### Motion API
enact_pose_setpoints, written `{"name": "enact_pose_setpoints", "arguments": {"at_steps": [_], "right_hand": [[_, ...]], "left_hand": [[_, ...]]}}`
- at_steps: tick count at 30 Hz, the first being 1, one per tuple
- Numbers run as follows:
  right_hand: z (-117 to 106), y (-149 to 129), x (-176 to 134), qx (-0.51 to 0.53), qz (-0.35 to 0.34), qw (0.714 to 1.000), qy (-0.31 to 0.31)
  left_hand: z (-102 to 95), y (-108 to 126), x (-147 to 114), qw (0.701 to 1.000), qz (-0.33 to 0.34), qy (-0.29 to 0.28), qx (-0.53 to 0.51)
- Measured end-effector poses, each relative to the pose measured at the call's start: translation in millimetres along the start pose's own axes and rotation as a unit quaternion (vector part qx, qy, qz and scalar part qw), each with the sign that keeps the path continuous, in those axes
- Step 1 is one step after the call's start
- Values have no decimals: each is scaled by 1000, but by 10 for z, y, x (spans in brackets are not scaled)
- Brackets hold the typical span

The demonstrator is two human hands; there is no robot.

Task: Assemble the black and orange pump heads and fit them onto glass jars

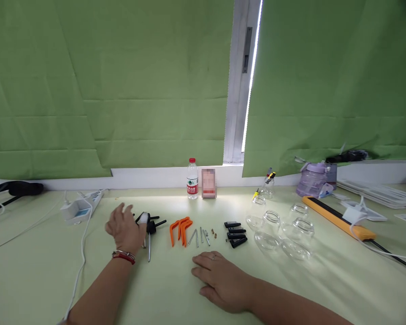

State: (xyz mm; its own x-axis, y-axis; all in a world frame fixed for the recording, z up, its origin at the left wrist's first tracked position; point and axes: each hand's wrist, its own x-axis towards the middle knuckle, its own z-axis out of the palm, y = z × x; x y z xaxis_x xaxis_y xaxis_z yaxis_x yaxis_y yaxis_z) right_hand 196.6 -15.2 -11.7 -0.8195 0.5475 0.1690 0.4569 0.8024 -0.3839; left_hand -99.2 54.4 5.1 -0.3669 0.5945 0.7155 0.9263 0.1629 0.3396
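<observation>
**Now: your left hand at the black-handled tools, your right hand flat**

Nearest you, your right hand (219,279) lies palm down on the pale green surface (162,293), fingers spread and loose, holding nothing. Just beyond its fingertips lie a few metal pins (199,235), with small brown bits (214,233) beside them.

Your left hand (126,229) is further out and to the left, fingers half open, a white wrap on the thumb tip. It rests against the black-handled tools (152,225); whether it actually grips one, I cannot tell. A thin metal rod (149,248) lies just beside that hand, towards you.

Between your two hands, slightly beyond, sit the orange hooks (180,229). To the right of the pins are black bit holders (235,234), then a cluster of clear glass jars (280,230).

Far beyond both hands, against the wall, a water bottle (192,179) stands upright. A white power strip (79,208) lies beyond your left hand, further to the left.
</observation>
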Motion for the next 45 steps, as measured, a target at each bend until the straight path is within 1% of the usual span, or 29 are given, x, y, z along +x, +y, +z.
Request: {"name": "enact_pose_setpoints", "arguments": {"at_steps": [2,3,4,5,6,7,8,9,10,11,12,13,16,19,22,24,26,30,32,35,36,37,38,39,40,42,43,44,45], "right_hand": [[-22,34,-141,8,-11,1000,-15],[-42,43,-202,12,-17,1000,-19],[-66,45,-253,15,-25,999,-23],[-91,40,-291,15,-35,999,-24],[-117,32,-315,15,-47,999,-19],[-141,21,-327,13,-62,998,-17],[-159,13,-329,12,-81,997,-17],[-171,11,-325,11,-98,995,-22],[-173,17,-317,11,-111,993,-33],[-167,32,-309,12,-120,991,-50],[-151,57,-302,15,-118,991,-65],[-127,90,-298,19,-110,991,-80],[-31,196,-290,30,-95,990,-96],[50,262,-279,35,-94,991,-93],[82,280,-266,37,-90,991,-94],[77,277,-263,40,-90,990,-98],[64,270,-263,45,-89,989,-107],[27,247,-274,43,-85,989,-109],[-10,219,-279,33,-96,990,-96],[-86,153,-274,13,-115,991,-70],[-110,131,-270,8,-116,991,-62],[-131,113,-265,4,-115,992,-57],[-146,100,-263,2,-113,992,-56],[-156,94,-262,2,-109,992,-62],[-162,94,-265,4,-105,992,-73],[-167,104,-277,14,-96,991,-98],[-168,110,-285,21,-91,990,-106],[-170,115,-291,28,-87,990,-110],[-174,118,-297,34,-86,990,-111]], "left_hand": [[-77,267,-180,990,125,-23,-63],[-121,397,-294,974,197,-51,-102],[-170,521,-417,948,270,-91,-140],[-224,635,-542,909,353,-138,-173],[-283,737,-662,855,441,-185,-203],[-345,826,-770,804,505,-232,-213],[-405,899,-861,756,556,-266,-220],[-461,958,-932,708,604,-279,-237],[-508,1001,-985,678,631,-295,-234],[-542,1032,-1021,658,649,-304,-233],[-561,1050,-1044,645,659,-308,-234],[-565,1059,-1058,640,665,-310,-230],[-516,1049,-1073,643,663,-316,-218],[-449,1028,-1081,645,664,-319,-200],[-418,1019,-1095,644,673,-312,-189],[-409,1019,-1111,641,676,-311,-188],[-397,1021,-1132,645,672,-311,-187],[-397,1031,-1151,652,659,-328,-184],[-435,1036,-1114,647,652,-346,-194],[-499,1026,-983,634,641,-379,-209],[-503,1012,-925,640,632,-383,-211],[-491,989,-863,656,620,-378,-207],[-462,958,-798,684,600,-368,-194],[-415,916,-732,721,575,-344,-178],[-354,864,-666,763,543,-313,-158],[-204,738,-533,851,450,-243,-118],[-125,667,-469,888,396,-212,-95],[-49,595,-409,918,342,-189,-71],[20,525,-353,941,289,-173,-45]]}}
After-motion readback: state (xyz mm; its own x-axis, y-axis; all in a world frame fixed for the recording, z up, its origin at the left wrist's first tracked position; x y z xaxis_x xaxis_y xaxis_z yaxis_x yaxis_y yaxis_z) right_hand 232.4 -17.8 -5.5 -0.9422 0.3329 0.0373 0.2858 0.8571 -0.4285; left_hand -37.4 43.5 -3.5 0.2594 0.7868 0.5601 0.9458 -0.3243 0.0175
